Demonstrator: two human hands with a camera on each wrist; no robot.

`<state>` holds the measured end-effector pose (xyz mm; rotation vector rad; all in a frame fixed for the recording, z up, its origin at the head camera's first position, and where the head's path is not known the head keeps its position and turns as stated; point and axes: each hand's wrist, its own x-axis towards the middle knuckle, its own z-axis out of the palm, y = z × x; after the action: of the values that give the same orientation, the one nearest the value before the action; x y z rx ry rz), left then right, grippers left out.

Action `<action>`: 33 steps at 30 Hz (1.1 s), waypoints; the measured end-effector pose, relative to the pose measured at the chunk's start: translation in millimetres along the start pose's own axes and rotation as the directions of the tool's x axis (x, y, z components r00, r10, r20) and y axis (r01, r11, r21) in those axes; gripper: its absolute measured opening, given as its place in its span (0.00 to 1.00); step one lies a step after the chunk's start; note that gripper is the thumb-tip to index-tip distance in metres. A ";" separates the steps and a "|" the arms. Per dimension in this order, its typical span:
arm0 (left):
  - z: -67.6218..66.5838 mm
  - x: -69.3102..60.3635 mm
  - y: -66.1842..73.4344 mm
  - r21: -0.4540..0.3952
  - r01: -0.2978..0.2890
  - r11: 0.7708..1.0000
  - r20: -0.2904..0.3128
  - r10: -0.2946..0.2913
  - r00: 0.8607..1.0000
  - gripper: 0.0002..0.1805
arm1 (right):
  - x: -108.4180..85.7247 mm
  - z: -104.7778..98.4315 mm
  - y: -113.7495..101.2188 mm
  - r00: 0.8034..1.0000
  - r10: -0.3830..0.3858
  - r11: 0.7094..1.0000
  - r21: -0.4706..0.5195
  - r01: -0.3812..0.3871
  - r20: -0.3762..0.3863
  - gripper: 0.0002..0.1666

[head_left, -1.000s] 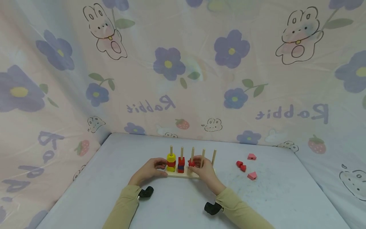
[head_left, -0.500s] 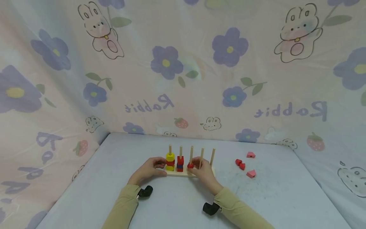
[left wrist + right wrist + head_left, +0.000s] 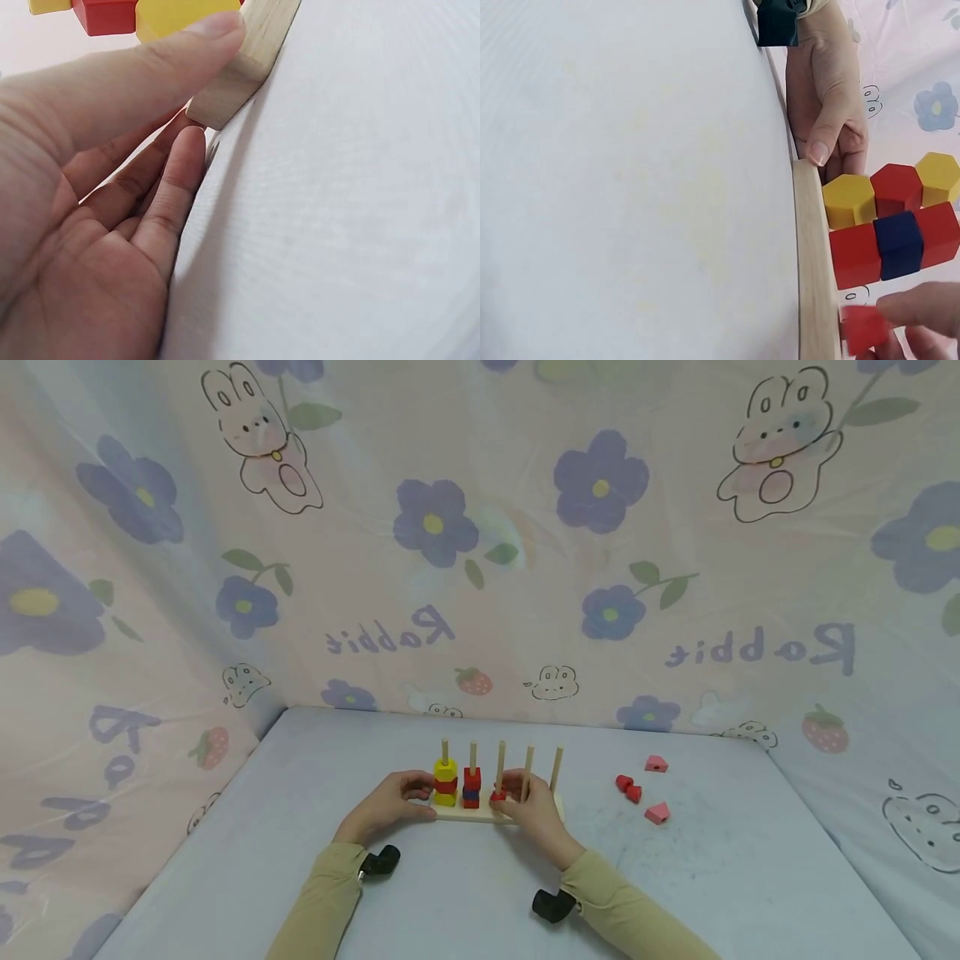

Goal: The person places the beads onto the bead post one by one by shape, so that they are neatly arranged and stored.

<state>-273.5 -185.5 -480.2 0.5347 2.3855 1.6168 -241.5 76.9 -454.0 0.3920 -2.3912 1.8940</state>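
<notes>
A wooden peg board [image 3: 463, 816] with upright pegs lies on the table. My left hand [image 3: 384, 807] grips its left end; in the left wrist view the thumb [image 3: 199, 49] lies across the board's corner, with the fingers behind. On the third peg sits a red block [image 3: 864, 330], low against the base, pinched by my right hand [image 3: 537, 810]. The first peg carries yellow hexagonal blocks [image 3: 446, 768] around a red one. Red cubes [image 3: 855, 256] with a dark blue cube [image 3: 898, 244] between them fill the second peg. No blocks show on the two right pegs.
To the right of the board, two small red blocks [image 3: 624, 783] lie close together on the white table [image 3: 465, 893]. A pink triangular block [image 3: 656, 764] lies behind them and another pink block [image 3: 657, 813] in front. A printed curtain [image 3: 510, 585] hangs behind the table.
My right hand has moved down the third peg with the red block, which now sits lower. The left hand keeps its grip on the board's end. The head view has shifted slightly.
</notes>
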 end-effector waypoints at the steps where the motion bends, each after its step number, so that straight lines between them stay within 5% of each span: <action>1: 0.0 0.0 -0.2 -0.001 -0.001 1.000 -0.001 0.001 1.000 0.25 | 0.1 -0.1 0.6 1.000 -0.001 1.000 0.006 0.001 0.002 0.19; 5: 0.6 1.2 -4.0 -0.001 0.003 1.000 -0.004 -0.003 1.000 0.26 | 5.0 -0.5 19.2 1.000 -0.005 1.000 0.008 0.005 -0.002 0.19; 12: -0.3 16.2 -36.8 0.018 0.007 1.000 -0.003 -0.007 1.000 0.29 | 1.8 -8.7 39.9 0.999 -0.046 0.997 -0.067 0.048 0.026 0.27; 21: -0.5 16.0 -34.7 0.019 0.032 0.999 -0.013 -0.031 0.999 0.30 | -15.2 -39.3 38.6 0.979 -0.018 0.988 -0.146 0.049 0.205 0.42; 29: -0.1 16.1 -31.8 0.035 0.026 0.999 -0.015 -0.026 1.000 0.29 | -29.5 -85.5 38.6 0.927 -0.045 0.990 -0.108 0.092 0.372 0.39; 33: -1.3 15.9 -33.6 0.039 0.019 0.999 -0.015 -0.018 1.000 0.29 | -30.2 -110.8 36.2 0.919 -0.048 0.985 -0.136 0.110 0.391 0.34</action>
<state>-294.5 -191.3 -510.4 0.5084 2.4296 1.5746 -232.7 196.1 -468.1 0.9126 -2.6878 1.7094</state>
